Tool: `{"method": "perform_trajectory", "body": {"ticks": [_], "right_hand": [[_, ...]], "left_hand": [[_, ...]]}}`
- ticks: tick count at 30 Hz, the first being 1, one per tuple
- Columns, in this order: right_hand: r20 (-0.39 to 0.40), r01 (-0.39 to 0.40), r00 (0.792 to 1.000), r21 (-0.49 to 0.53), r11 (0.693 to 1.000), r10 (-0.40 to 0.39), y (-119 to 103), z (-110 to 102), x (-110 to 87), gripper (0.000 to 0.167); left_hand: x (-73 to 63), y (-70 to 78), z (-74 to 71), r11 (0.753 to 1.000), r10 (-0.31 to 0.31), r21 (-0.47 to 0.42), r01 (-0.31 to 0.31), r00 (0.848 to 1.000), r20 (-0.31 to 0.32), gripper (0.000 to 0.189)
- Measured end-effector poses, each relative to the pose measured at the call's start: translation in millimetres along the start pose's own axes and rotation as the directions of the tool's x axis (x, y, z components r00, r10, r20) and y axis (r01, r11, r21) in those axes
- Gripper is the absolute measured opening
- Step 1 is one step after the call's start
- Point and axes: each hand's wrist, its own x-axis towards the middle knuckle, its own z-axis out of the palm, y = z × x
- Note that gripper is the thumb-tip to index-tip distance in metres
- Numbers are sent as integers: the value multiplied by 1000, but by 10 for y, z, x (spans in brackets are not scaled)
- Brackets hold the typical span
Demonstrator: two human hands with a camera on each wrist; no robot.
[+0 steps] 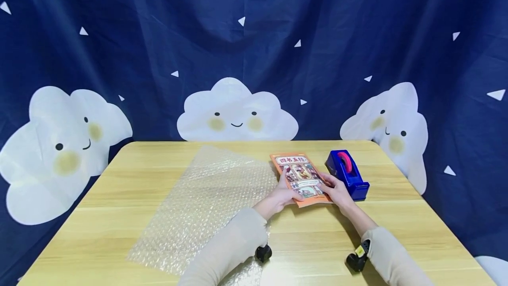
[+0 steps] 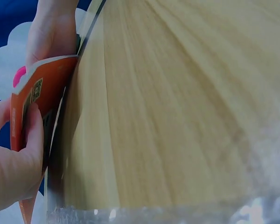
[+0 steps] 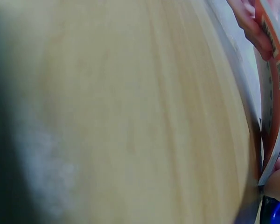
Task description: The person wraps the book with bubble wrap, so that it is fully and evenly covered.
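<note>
An orange paperback book [image 1: 302,179] with an illustrated cover is held tilted above the table, its cover facing up. My left hand [image 1: 281,195] grips its left edge, thumb over the cover and fingers beneath. At the right edge my right hand [image 1: 337,192] pinches the book too. From the left wrist view, the orange back cover [image 2: 56,77] shows, with left fingers pressed against it. In the right wrist view the book's underside [image 3: 279,88] appears slightly bowed, partly cut off by the frame.
A sheet of bubble wrap [image 1: 198,202] lies flat on the wooden table [image 1: 99,206], left of the book and partly under my left forearm. Just right of my right hand stands a blue tape dispenser [image 1: 349,178] with a pink roll. A dark blue cloud-print curtain [image 1: 246,47] hangs behind.
</note>
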Motion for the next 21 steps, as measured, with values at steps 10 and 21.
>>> {"method": "perform_trajectory", "body": {"ticks": [10,21], "right_hand": [[2,-29,1000,4,1000,29,3,-11,-36,51],[31,-26,999,119,993,22,-6,-44,-89,53]], "left_hand": [[-33,8,24,999,18,27,-19,999,39,114],[-95,149,39,993,111,32,-117,985,131,118]]}}
